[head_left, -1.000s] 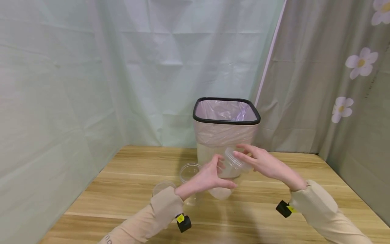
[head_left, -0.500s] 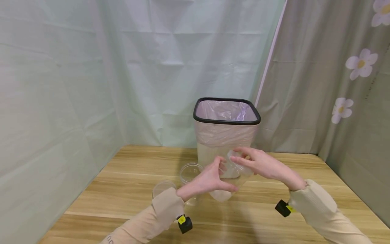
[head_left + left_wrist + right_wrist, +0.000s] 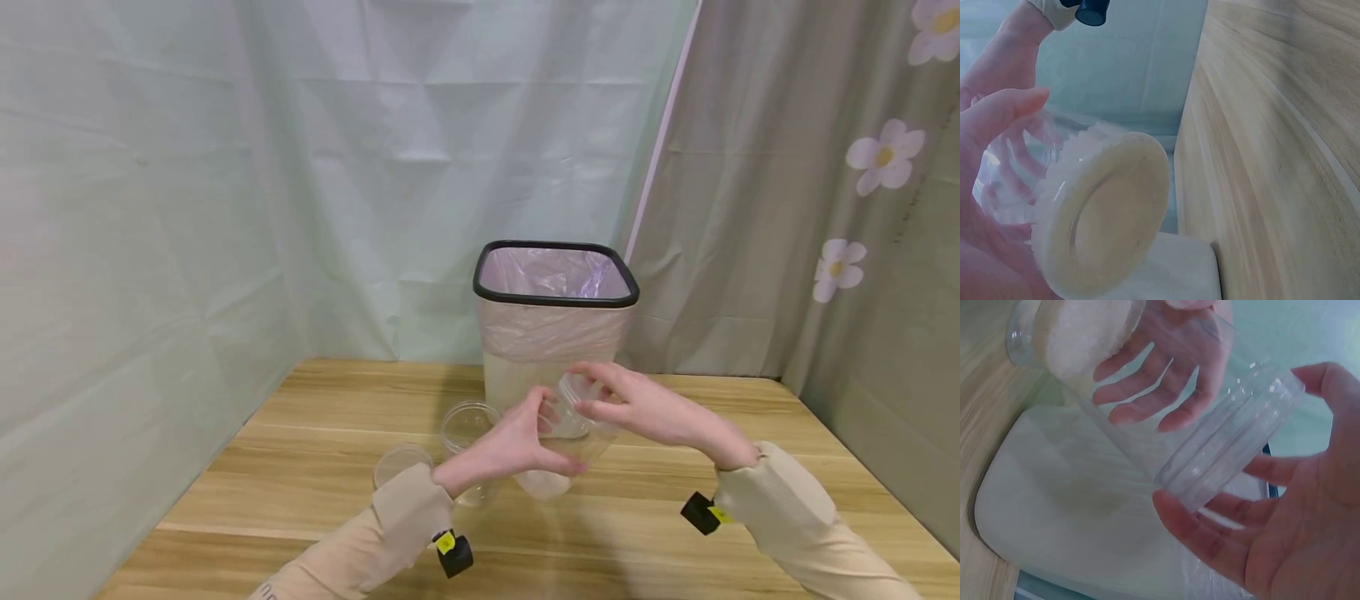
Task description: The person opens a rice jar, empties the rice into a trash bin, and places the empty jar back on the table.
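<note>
A clear plastic jar (image 3: 543,482) is held tilted above the table, with white contents at its bottom end. My left hand (image 3: 513,446) grips the jar's body, fingers curled round the far side. In the left wrist view the round jar base (image 3: 1119,219) faces the camera. At the upper end, my right hand (image 3: 648,410) holds the clear ridged jar lid (image 3: 1232,437) between thumb and fingers. Whether the lid sits loose or tight cannot be told. Another clear jar (image 3: 467,421) stands on the table, partly hidden by the left forearm.
Behind the hands stands a pale trash bin (image 3: 517,379) with a black rim and a plastic liner. A round clear object (image 3: 401,461) lies left of the standing jar, partly behind the sleeve. Curtains (image 3: 420,208) hang round the wooden table (image 3: 315,433).
The right fingers have shifted a little leftward and turned about the lid. The jar's bottom end has sunk slightly, while the left hand has stayed nearly still.
</note>
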Demonstrator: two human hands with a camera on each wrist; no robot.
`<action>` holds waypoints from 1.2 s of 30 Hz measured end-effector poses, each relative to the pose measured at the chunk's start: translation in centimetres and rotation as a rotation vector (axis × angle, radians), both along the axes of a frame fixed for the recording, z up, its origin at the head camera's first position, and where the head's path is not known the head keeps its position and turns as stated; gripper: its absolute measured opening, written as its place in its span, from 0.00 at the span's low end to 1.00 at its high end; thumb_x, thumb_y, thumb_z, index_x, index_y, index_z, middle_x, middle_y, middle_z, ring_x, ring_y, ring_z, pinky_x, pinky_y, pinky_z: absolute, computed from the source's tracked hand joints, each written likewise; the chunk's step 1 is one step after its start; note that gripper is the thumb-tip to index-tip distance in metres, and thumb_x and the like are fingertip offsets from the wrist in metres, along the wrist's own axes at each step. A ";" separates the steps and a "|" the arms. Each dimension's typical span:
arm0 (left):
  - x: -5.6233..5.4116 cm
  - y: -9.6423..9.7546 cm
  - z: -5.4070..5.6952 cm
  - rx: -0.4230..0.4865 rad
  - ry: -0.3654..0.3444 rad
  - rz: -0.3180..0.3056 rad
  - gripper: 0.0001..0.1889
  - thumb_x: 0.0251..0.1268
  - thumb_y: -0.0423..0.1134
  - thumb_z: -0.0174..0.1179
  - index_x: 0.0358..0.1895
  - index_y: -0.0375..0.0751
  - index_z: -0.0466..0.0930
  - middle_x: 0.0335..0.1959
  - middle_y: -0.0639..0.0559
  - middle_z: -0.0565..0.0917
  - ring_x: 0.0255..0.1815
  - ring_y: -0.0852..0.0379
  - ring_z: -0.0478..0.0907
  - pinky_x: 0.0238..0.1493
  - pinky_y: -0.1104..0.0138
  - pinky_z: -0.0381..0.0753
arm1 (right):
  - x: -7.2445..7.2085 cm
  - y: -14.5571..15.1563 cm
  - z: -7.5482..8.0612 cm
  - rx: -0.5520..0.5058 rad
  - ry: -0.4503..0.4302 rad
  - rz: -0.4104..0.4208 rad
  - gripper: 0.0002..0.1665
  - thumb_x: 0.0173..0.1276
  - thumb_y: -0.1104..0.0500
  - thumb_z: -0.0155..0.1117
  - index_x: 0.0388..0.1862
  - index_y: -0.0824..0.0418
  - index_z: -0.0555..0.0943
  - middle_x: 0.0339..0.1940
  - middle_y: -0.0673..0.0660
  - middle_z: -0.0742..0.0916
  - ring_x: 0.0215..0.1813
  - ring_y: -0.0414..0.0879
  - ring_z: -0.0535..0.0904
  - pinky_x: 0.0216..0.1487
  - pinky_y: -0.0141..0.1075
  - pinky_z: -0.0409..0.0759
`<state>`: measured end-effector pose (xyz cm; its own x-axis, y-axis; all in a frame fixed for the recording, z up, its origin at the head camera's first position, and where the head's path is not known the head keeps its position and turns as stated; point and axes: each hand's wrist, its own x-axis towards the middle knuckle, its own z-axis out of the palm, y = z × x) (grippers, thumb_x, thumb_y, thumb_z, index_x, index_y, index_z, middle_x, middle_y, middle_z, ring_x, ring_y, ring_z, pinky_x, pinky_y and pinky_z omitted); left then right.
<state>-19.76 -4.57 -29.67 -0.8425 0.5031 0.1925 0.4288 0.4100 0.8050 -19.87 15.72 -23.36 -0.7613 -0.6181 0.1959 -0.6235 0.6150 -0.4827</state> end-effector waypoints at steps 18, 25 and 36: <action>-0.1 -0.1 -0.1 0.028 -0.027 -0.043 0.41 0.36 0.51 0.73 0.55 0.44 0.59 0.45 0.52 0.72 0.47 0.53 0.71 0.44 0.65 0.71 | -0.2 0.2 -0.6 -0.096 0.047 0.125 0.28 0.64 0.55 0.59 0.61 0.58 0.65 0.50 0.55 0.74 0.47 0.49 0.71 0.44 0.44 0.73; -0.1 -0.4 -0.3 0.040 -0.044 -0.098 0.41 0.37 0.49 0.73 0.55 0.43 0.59 0.45 0.52 0.72 0.47 0.54 0.71 0.44 0.66 0.71 | -0.2 0.6 -0.5 -0.105 0.049 0.194 0.29 0.60 0.57 0.63 0.60 0.54 0.67 0.55 0.48 0.72 0.51 0.46 0.69 0.47 0.43 0.70; -0.2 -0.2 -0.6 0.033 -0.020 -0.132 0.38 0.38 0.47 0.73 0.52 0.43 0.60 0.44 0.52 0.73 0.43 0.60 0.71 0.43 0.67 0.70 | -0.2 0.8 -0.7 -0.093 0.093 0.239 0.30 0.57 0.58 0.64 0.59 0.55 0.68 0.53 0.47 0.73 0.50 0.44 0.70 0.46 0.42 0.71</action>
